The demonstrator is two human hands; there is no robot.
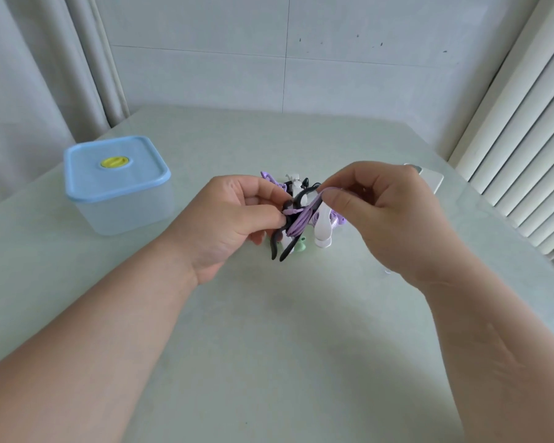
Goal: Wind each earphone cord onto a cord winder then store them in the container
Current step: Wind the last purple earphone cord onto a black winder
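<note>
My left hand (234,219) grips a black cord winder (283,247) above the middle of the table, its two black prongs pointing down. A purple earphone cord (301,220) is wrapped round the winder in several turns. My right hand (378,212) pinches a strand of that purple cord between thumb and forefinger, just right of the winder. Behind the hands lies a small heap: a white winder (323,230), a green winder (301,247), more purple cord (271,179) and black cord (306,183). The container (119,187), translucent with a shut blue lid, stands at the left.
A pale green table (269,330) fills the view. A white flat object (429,180) lies at the right edge behind my right hand. Curtains hang at the back left, and a white radiator stands at the right.
</note>
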